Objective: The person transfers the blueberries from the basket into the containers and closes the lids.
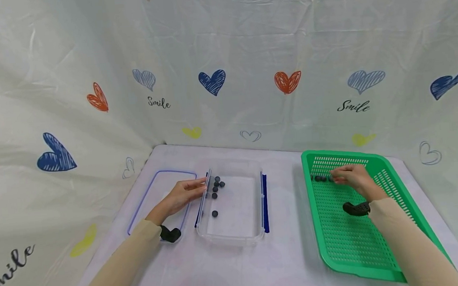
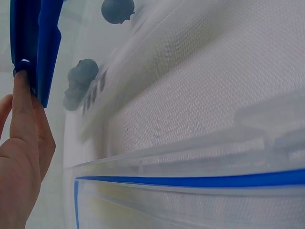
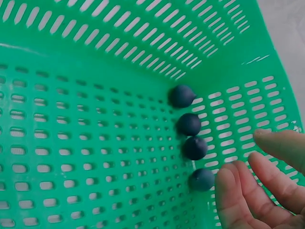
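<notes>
My left hand (image 1: 182, 196) rests with straight fingers at the left side of a clear plastic box (image 1: 236, 240). In the left wrist view its fingertips touch the blue latch flap (image 2: 35, 43) of that box. Several dark blueberries (image 1: 215, 213) lie inside, along the box's left side. On the right, my right hand (image 1: 354, 179) is inside a green slotted basket (image 1: 318, 225), its fingers loosely bent and the thumb apart. A short row of blueberries (image 3: 194, 148) lies along the basket's wall; my fingertips are right beside the end blueberry (image 3: 202, 180). Nothing shows between those fingers.
A clear lid (image 1: 157, 184) with a blue seal lies left of the box, under my left forearm. The box's right latch flap (image 1: 265, 203) hangs outward. Behind the table (image 1: 290, 255) hangs a white curtain (image 1: 245, 38) printed with hearts.
</notes>
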`<state>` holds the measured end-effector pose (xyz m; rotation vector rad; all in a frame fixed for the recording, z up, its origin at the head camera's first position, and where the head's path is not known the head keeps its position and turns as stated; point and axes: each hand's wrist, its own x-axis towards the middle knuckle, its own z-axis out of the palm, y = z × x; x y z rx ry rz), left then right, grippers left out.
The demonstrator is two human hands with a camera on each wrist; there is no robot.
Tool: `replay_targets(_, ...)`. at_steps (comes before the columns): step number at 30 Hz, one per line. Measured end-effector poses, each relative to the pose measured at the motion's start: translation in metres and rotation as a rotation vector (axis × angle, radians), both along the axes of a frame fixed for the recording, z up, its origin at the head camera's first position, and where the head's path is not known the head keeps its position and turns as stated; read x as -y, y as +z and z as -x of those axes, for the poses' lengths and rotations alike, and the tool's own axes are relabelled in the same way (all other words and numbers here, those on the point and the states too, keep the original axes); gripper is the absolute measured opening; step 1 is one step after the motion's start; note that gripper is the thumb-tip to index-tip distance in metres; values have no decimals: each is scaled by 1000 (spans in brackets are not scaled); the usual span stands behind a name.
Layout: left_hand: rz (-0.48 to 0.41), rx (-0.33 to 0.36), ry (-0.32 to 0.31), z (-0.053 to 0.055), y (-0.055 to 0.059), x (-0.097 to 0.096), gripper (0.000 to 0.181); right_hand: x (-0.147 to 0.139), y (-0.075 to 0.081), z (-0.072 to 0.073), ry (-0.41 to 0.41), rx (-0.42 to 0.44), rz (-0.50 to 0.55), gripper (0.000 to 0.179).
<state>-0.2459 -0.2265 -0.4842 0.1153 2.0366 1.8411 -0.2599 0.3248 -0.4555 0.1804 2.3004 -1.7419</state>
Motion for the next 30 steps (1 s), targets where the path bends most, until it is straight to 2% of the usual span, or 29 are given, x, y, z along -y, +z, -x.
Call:
replay_targets(4, -3, -1, 0, 0, 0, 0, 57, 0, -5, 1, -33, -15, -55, 51)
replay_targets(13, -9, 1, -1, -1, 0, 0, 56, 4, -15, 1, -170, -26, -112, 44)
replay_targets(24, 12, 9, 6, -1, -1, 0, 55, 9, -28, 4, -217, -32, -205, 30)
replay_targets(30, 6, 3, -3, -1, 1, 0, 55, 12, -32, 5, -237, -7, -254, 35)
